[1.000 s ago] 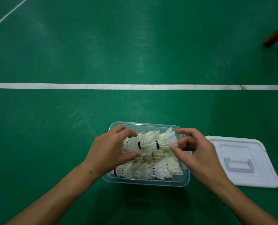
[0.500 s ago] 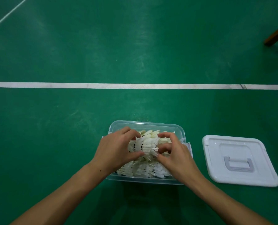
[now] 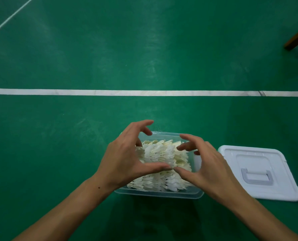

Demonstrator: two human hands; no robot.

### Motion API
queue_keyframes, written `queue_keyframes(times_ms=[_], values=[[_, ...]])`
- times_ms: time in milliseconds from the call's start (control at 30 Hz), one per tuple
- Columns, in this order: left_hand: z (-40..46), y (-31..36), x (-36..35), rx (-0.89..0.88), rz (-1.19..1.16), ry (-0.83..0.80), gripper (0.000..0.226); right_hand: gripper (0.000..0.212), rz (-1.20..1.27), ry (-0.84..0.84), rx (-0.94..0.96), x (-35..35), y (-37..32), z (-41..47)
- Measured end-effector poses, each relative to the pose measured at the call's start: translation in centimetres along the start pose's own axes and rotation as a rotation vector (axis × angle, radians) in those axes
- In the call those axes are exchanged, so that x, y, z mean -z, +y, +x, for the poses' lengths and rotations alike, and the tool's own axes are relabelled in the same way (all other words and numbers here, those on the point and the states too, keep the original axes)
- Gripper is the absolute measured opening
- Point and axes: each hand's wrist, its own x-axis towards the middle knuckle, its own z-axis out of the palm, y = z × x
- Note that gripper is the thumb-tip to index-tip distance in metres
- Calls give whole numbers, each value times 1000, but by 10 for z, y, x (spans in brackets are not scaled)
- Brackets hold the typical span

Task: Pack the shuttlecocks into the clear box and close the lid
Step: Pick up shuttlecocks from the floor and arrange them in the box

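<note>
i see the clear box standing on the green floor, with its long side running from left to right across my view and its opening facing up. it is filled with the shuttlecocks, white and cream feathers in rows that lie on their sides; their long axis goes left to right, along the long side of the box, but i cannot tell at which end the cork heads are. the left hand hovers over the left part of the box with fingers spread and loosely bent, holding nothing. the right hand is over the right part in the same loose, spread shape, also holding nothing. the two thumbs come close together above the feathers; whether they touch the feathers i cannot tell. the white lid lies flat on the floor just beside the box on the right, its grey handle facing up. a white line crosses the floor behind the box, and a brown wooden leg is at the far right.
</note>
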Motion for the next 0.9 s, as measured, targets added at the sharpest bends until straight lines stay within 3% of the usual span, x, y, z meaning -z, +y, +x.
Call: queue_keyframes(times_ms=[100, 233, 467, 633, 767, 900], values=[[8, 13, -4, -29, -102, 17, 110, 74, 182, 66, 124, -5, -19, -6], [13, 25, -13, -31, -218, 2, 113, 75, 280, 82, 193, -30, -33, -6], [17, 31, -19, -17, -254, -32, 106, 78, 355, 220, 170, -37, -27, -7], [19, 23, -8, -34, -267, -91, 107, 54, 407, 290, 142, -23, -27, -14], [16, 3, 5, -45, -205, -90, 107, 53, 381, 338, 78, -6, -19, -17], [7, -24, 7, -42, 5, -153, 99, 48, 386, 394, -7, 8, 5, -22]])
